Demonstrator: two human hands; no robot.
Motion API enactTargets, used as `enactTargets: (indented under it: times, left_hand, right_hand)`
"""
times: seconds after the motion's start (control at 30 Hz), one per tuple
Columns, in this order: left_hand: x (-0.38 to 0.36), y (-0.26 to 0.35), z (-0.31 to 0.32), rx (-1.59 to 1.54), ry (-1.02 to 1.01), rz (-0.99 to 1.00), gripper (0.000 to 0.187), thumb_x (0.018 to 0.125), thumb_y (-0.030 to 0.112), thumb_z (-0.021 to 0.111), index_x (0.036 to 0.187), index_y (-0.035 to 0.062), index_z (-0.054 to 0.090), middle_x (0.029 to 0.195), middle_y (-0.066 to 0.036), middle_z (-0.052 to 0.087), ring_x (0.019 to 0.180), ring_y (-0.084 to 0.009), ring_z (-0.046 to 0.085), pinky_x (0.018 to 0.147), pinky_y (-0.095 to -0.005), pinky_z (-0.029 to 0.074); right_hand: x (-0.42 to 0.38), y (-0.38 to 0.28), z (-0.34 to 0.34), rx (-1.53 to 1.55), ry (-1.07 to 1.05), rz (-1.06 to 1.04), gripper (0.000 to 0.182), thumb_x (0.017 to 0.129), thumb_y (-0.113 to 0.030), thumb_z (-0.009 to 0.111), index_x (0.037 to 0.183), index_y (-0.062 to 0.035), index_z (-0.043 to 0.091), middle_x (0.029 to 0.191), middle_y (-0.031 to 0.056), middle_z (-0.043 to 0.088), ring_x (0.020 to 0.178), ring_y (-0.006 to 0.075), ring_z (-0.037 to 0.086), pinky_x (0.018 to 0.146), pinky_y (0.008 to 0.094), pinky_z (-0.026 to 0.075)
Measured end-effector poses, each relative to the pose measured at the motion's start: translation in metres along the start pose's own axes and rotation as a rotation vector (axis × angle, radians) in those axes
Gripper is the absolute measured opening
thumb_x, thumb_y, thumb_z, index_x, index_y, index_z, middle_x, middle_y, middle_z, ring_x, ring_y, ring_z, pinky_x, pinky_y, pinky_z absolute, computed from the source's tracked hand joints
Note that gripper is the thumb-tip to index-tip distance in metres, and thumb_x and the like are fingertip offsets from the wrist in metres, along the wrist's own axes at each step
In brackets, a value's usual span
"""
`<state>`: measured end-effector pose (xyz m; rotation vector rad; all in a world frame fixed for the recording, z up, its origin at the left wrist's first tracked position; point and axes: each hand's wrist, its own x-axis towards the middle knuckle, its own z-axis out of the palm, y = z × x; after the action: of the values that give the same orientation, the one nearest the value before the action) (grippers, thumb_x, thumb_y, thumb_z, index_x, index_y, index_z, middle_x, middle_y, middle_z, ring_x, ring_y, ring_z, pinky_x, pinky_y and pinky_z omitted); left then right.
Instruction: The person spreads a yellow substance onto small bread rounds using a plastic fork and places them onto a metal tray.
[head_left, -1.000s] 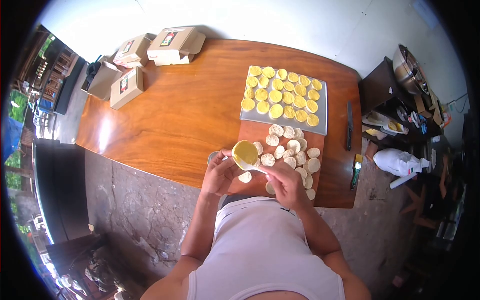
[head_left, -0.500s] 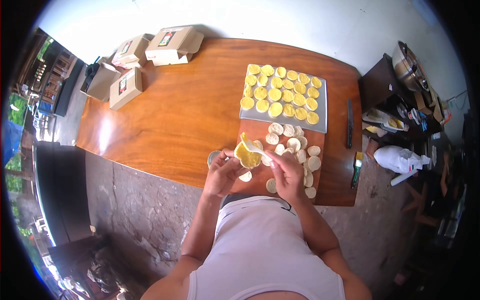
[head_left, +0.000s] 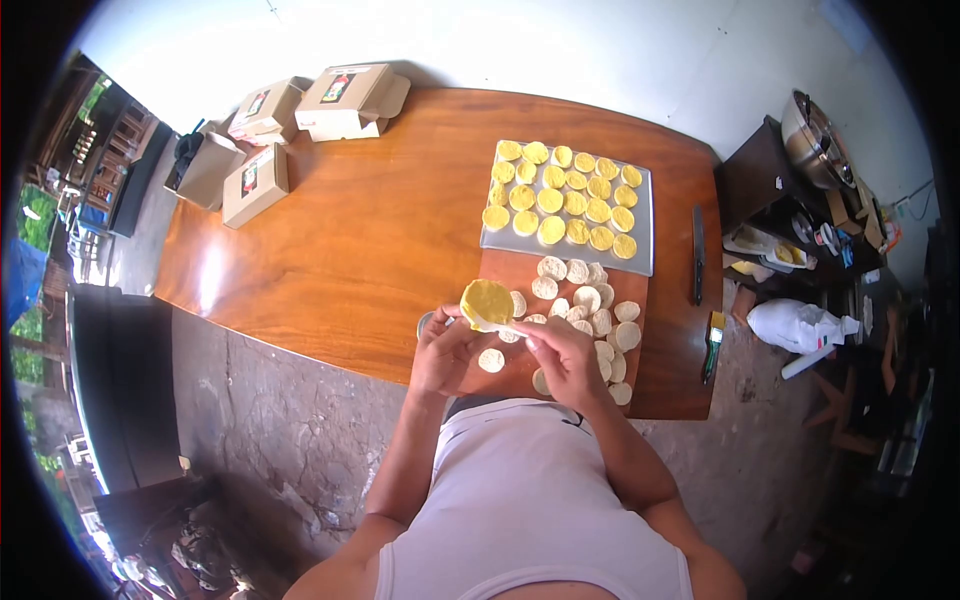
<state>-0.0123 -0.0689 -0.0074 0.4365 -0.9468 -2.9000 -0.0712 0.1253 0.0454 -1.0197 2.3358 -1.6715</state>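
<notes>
My left hand (head_left: 440,358) is closed on the edge of a round bread slice (head_left: 487,300) covered in yellow spread. In my right hand (head_left: 567,360) is a white spreader (head_left: 490,327), its blade against the slice's lower edge; its exact kind is hard to make out. Below both hands, plain round bread slices (head_left: 627,336) lie scattered and overlapping on a reddish-brown board (head_left: 500,265). Beyond them, a metal tray (head_left: 642,264) carries rows of yellow-topped slices (head_left: 551,230). Behind my left hand, a small round container (head_left: 425,322) is mostly hidden.
On the wooden table (head_left: 370,220), a black-handled knife (head_left: 698,255) and a brush (head_left: 713,345) lie right of the tray. Cardboard boxes (head_left: 345,100) stand at the back left. A dark shelf (head_left: 750,180) with a metal pot (head_left: 815,140) is at the right.
The spreader has swung from pointing up across the slice to its lower edge. The slice has tilted and shifted slightly up and left, its yellow top now more even.
</notes>
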Motion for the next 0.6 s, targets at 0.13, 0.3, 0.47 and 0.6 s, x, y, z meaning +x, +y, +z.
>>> enactTargets:
  times: [0.13, 0.3, 0.47, 0.6]
  left_hand:
    - [-0.003, 0.007, 0.005, -0.028, 0.023, 0.025, 0.011, 0.095, 0.003, 0.050, 0.105, 0.0060, 0.052, 0.110, -0.014, 0.063, 0.101, -0.0254, 0.065, 0.087, -0.0377, 0.056]
    - [0.001, -0.002, 0.017, -0.030, 0.087, 0.142, 0.011, 0.094, -0.001, 0.050, 0.102, 0.0070, 0.054, 0.105, -0.012, 0.063, 0.100, -0.0235, 0.065, 0.089, -0.0377, 0.054]
    - [0.006, -0.012, 0.007, 0.036, 0.115, 0.220, 0.014, 0.093, -0.004, 0.052, 0.102, 0.0069, 0.053, 0.101, -0.011, 0.063, 0.097, -0.0212, 0.064, 0.088, -0.0355, 0.054]
    - [0.005, -0.010, 0.011, -0.013, 0.099, 0.239, 0.013, 0.092, -0.004, 0.051, 0.100, 0.0065, 0.053, 0.103, -0.012, 0.063, 0.098, -0.0227, 0.064, 0.090, -0.0373, 0.054]
  right_hand:
    - [-0.008, 0.007, -0.007, 0.006, 0.195, 0.014, 0.026, 0.088, 0.004, 0.056, 0.112, -0.0006, 0.064, 0.073, 0.0079, 0.056, 0.063, 0.0173, 0.051, 0.055, 0.0303, 0.041]
    - [-0.015, 0.007, 0.009, -0.276, 0.166, -0.245, 0.034, 0.083, 0.002, 0.062, 0.117, 0.0018, 0.061, 0.072, 0.0093, 0.050, 0.064, 0.0243, 0.048, 0.059, 0.0358, 0.042]
    - [-0.020, 0.003, 0.001, -0.358, 0.045, -0.211, 0.038, 0.079, 0.004, 0.063, 0.117, 0.0031, 0.059, 0.077, 0.0094, 0.052, 0.070, 0.0250, 0.051, 0.061, 0.0379, 0.045]
    - [-0.020, -0.003, -0.023, -0.332, -0.035, -0.191, 0.033, 0.080, 0.005, 0.061, 0.113, 0.0035, 0.061, 0.078, 0.0098, 0.055, 0.070, 0.0245, 0.052, 0.062, 0.0357, 0.045]
